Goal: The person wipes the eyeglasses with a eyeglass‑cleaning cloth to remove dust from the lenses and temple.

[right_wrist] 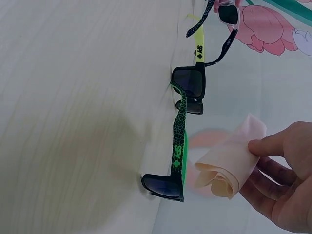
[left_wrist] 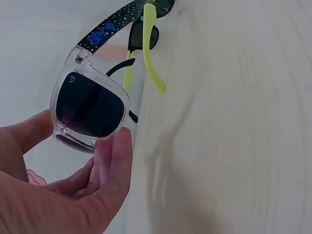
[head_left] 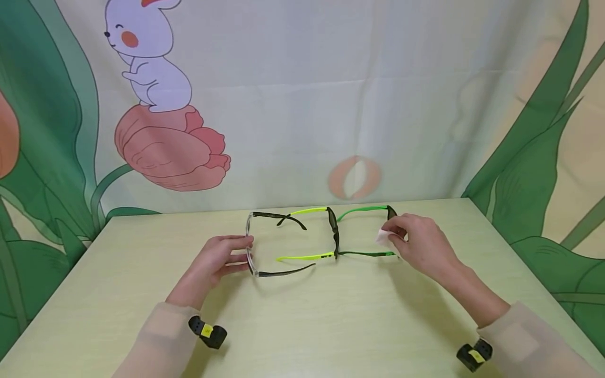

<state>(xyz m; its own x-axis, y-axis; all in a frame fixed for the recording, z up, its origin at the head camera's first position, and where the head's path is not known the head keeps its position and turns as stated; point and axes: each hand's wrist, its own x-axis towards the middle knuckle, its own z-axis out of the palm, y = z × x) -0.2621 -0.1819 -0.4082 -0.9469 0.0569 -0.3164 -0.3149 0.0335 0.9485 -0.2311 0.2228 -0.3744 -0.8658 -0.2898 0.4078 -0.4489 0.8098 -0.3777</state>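
Clear-framed sunglasses [left_wrist: 90, 105] over the table [head_left: 302, 325], front pinched between the left hand's [head_left: 219, 257] thumb and fingers

Probably light, stiff, scratchable: grip frame, not lenses. The right hand [head_left: 425, 244] pinches a soft-looking cloth [right_wrist: 229, 158]; between, yellow-armed sunglasses [head_left: 333, 228], green-armed sunglasses [right_wrist: 179, 131]; behind, a rabbit-printed backdrop [head_left: 293, 121].

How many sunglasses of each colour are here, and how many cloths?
Clear-framed sunglasses with dark speckled temples: 1
Black-framed sunglasses with bright yellow temples: 1
Black-framed sunglasses with green temples: 1
Pale pink cloth: 1
Total: 4
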